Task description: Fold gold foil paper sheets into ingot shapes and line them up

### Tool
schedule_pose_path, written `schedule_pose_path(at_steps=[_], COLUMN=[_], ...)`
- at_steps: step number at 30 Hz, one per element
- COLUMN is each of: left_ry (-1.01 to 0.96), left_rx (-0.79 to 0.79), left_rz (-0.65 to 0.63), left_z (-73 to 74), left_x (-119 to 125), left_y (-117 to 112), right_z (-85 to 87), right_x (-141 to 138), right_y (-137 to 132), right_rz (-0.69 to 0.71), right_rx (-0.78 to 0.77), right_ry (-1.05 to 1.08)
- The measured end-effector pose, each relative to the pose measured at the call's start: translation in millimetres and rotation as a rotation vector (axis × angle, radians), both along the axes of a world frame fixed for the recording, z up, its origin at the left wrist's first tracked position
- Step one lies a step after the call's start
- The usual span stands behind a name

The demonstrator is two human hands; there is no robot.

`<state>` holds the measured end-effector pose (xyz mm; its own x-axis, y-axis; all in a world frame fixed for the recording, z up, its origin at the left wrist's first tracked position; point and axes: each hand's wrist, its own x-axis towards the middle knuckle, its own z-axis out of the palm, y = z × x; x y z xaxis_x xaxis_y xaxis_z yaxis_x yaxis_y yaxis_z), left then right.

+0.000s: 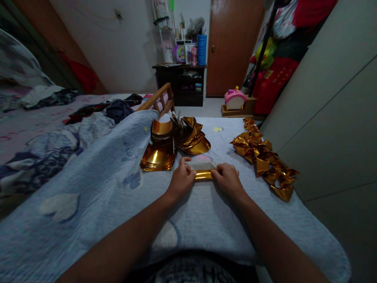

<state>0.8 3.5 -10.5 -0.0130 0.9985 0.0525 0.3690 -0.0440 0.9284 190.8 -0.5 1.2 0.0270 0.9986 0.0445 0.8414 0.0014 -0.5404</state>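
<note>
My left hand (pixel 182 177) and my right hand (pixel 227 178) rest on a pale blue quilt (pixel 100 184), side by side. Both pinch a small sheet of gold foil paper (pixel 203 169), its white side up and a rolled gold edge toward me. Fingers of each hand are curled on the paper's ends. A stack of flat gold sheets (pixel 157 156) lies just left of my left hand, with curled gold sheets (pixel 191 135) behind. A row of folded gold pieces (pixel 265 157) runs along the right.
A grey cabinet wall (pixel 332 110) stands close on the right. A bed with rumpled bedding and clothes (pixel 44 118) fills the left. Beyond are a wooden bed rail (pixel 159 98), a dark shelf unit (pixel 184 84), a brown door (pixel 231 47) and a pink toy (pixel 235 99).
</note>
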Motion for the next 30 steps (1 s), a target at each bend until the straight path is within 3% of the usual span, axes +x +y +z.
schedule_pose_path(at_steps=[9, 22, 25, 28, 30], left_ry=[0.472, 0.744, 0.813, 0.807, 0.784], left_rx=[0.032, 0.044, 0.046, 0.093, 0.130], left_rz=[-0.103, -0.143, -0.094, -0.044, -0.088], left_z=[11.6, 12.4, 12.3, 10.4, 8.4], left_x=[3.0, 7.9, 8.1, 6.7, 5.4], left_y=[-4.0, -10.3, -12.2, -11.5, -9.8], right_z=[0.5, 4.3, 4.2, 2.0, -0.3], right_x=[-3.9, -10.9, -11.5, -12.1, -12.6], right_y=[-2.8, -8.1, -9.0, -10.1, -10.0], right_rz=[-0.019, -0.017, -0.021, -0.043, -0.035], right_rx=[-0.039, -0.046, -0.036, 0.021, 0.089], right_ry=[-0.185, -0.345, -0.341, -0.330, -0.316])
